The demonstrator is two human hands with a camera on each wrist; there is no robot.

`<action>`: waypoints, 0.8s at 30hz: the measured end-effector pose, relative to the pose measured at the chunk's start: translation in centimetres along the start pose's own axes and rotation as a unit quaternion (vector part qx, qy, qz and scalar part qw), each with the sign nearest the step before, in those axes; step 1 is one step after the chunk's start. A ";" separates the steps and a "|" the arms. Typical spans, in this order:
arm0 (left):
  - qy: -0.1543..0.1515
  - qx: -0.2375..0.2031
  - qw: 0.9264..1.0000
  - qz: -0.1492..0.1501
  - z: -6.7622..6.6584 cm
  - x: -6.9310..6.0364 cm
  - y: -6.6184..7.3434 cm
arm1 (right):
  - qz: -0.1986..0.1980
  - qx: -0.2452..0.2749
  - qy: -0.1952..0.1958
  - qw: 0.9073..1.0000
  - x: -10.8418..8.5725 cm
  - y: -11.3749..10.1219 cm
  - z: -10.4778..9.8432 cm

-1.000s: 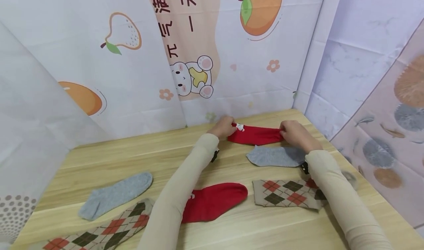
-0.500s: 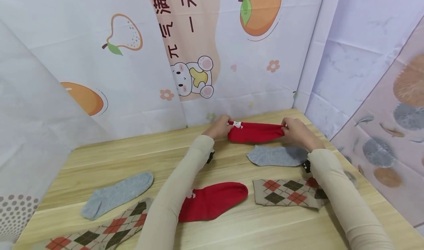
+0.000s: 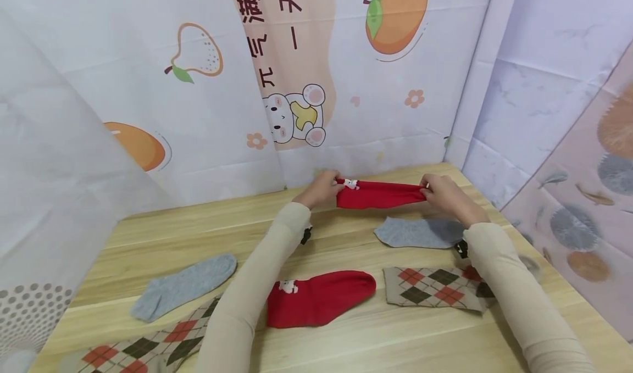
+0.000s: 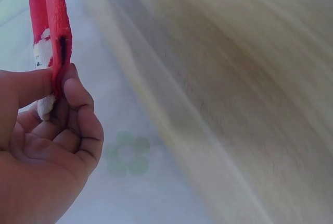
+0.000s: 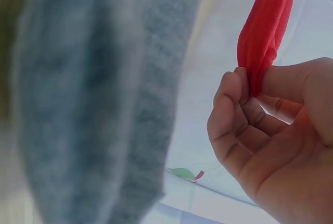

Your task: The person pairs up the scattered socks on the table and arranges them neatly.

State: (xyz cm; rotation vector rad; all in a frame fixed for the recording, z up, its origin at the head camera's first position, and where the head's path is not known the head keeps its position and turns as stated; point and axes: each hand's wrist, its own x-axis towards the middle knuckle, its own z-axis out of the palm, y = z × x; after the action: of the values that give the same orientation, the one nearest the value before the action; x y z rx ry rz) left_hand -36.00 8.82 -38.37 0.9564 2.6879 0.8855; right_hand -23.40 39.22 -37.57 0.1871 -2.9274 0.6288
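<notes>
A red sock [image 3: 381, 194] with a white figure near its cuff is stretched between both hands at the back of the table. My left hand [image 3: 321, 189] pinches the cuff end; in the left wrist view, thumb and fingers close over the red edge beside the white patch. At the other end, my right hand [image 3: 447, 196] pinches the toe tip, as the right wrist view confirms. Just in front lies a grey sock [image 3: 417, 233], close to the right wrist. A second red sock [image 3: 321, 299] lies flat nearer the front, partly beside the left sleeve.
An argyle sock [image 3: 435, 288] lies at the right, partly under the right sleeve. On the left are another grey sock [image 3: 185, 286] and another argyle sock [image 3: 148, 345]. A printed curtain [image 3: 212, 142] hangs behind the wooden table [image 3: 341, 351].
The held red sock has risen off the table and is pulled straighter, its lower edge now higher. My left hand has shifted slightly left and up. The other socks keep their places.
</notes>
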 end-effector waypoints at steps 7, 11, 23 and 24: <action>0.004 0.024 1.000 0.006 -1.1 -1.7 -0.5 | -0.024 -0.004 0.000 1.000 0.3 -1.0 0.2; 0.000 0.019 1.000 -0.002 -1.7 -2.9 -0.9 | -0.038 -0.004 -0.003 0.999 0.4 -1.7 0.3; -0.007 0.014 1.000 -0.009 -2.6 -5.7 -2.1 | -0.065 -0.002 -0.015 0.998 0.1 -3.8 0.4; -0.006 0.014 1.000 -0.008 -2.7 -6.0 -2.1 | -0.067 -0.002 -0.016 0.998 0.1 -4.0 0.5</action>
State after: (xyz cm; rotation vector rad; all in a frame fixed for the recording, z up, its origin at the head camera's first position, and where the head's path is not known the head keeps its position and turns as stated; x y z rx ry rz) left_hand -33.27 2.49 -37.72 0.9416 2.7010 0.8367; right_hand -22.90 35.42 -36.38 0.3919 -2.9151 0.6045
